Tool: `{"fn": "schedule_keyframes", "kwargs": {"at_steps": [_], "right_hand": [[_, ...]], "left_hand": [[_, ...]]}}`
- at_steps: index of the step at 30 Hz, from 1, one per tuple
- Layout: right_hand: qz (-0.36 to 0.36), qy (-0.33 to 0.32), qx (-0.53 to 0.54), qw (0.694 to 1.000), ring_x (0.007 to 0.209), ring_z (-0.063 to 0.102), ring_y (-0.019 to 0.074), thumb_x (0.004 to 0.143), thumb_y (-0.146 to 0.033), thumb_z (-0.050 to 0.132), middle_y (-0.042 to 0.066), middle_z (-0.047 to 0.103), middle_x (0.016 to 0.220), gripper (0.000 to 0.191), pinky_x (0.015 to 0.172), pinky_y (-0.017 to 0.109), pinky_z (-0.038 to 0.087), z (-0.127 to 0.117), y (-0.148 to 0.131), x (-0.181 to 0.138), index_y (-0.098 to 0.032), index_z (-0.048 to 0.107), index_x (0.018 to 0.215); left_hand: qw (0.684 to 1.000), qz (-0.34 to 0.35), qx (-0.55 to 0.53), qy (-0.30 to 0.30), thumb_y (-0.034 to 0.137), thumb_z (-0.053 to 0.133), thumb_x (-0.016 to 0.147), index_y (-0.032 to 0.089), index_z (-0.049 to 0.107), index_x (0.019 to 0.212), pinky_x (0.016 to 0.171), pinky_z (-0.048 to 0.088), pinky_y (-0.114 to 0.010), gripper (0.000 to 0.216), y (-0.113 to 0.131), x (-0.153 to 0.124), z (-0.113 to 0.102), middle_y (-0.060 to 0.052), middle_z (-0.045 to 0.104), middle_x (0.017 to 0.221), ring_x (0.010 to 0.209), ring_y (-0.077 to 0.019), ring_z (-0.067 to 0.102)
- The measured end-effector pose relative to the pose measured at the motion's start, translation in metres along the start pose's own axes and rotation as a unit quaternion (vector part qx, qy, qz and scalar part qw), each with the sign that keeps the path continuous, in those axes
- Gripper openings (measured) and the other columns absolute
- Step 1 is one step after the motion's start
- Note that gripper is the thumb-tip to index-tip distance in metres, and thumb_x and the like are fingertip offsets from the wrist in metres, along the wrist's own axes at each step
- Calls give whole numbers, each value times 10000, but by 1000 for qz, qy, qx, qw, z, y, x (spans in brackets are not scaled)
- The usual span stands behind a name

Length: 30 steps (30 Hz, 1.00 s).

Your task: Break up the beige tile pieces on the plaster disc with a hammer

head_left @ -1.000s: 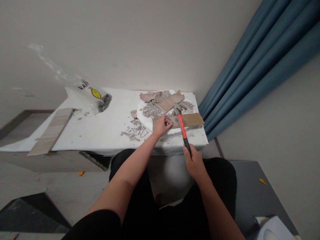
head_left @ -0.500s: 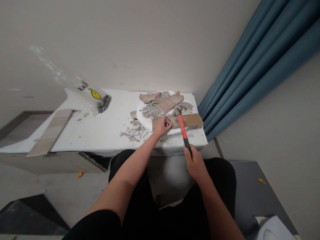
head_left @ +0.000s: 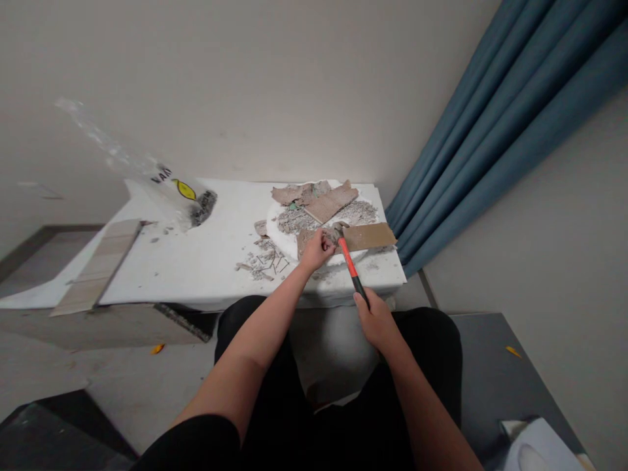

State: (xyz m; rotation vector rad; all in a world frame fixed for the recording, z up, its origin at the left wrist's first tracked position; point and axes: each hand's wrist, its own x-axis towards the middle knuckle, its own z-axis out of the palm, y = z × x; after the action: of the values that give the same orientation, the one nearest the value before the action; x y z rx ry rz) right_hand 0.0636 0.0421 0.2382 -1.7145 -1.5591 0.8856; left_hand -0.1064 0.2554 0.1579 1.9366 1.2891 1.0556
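My right hand [head_left: 377,322] grips the black end of a hammer [head_left: 347,256] with a red-orange handle; its grey head rests on a brown board strip [head_left: 366,237] lying across a white foam disc [head_left: 282,242]. My left hand [head_left: 316,248] pinches something small on the strip's left end, right beside the hammer head; what it pinches is too small to tell. Broken tile pieces [head_left: 321,198] and grey rubble lie on the disc behind. Several loose nails [head_left: 272,261] are scattered left of my left hand.
A low white slab [head_left: 196,255] carries everything, set against the wall. A clear plastic bag [head_left: 184,196] with a yellow mark lies at its back left. A long pale plank [head_left: 95,265] rests at its left end. Blue curtains [head_left: 490,131] hang at right.
The hammer head has moved left, closer to my left hand, and now sits on the strip beside my fingers. The view has shifted slightly.
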Motion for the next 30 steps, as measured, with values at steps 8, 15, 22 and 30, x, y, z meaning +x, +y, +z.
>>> {"fn": "schedule_keyframes", "kwargs": {"at_steps": [8,15,22,30], "right_hand": [[12,10,3,1000,844,645,254,1004,-432,437,63,692,840,306,749,315,444,7,11,4,-212,649,981],[10,15,25,1000,916,669,268,1005,-434,442,82,719,890,326,772,319,469,14,17,-1,-202,661,1070],[17,28,32,999,831,645,251,997,-484,429,51,678,805,343,740,324,466,19,17,1,-213,639,993],[77,6,149,986,471,478,145,944,-589,466,-72,471,552,387,463,255,388,24,34,3,-222,587,936]], "left_hand": [[1000,19,-24,-2,176,719,707,217,485,1213,798,493,-290,559,-1,6,-15,-17,715,993,868,-166,648],[999,5,-25,37,102,567,758,205,493,1255,793,511,-310,513,-3,7,-26,-34,724,988,830,-171,655],[991,-39,-15,124,100,545,787,180,531,1204,843,521,-334,424,-7,15,-47,-46,717,931,840,-188,653],[940,-206,93,255,196,572,800,204,585,996,840,525,-337,197,-50,11,-124,-52,694,926,866,-210,652]]}}
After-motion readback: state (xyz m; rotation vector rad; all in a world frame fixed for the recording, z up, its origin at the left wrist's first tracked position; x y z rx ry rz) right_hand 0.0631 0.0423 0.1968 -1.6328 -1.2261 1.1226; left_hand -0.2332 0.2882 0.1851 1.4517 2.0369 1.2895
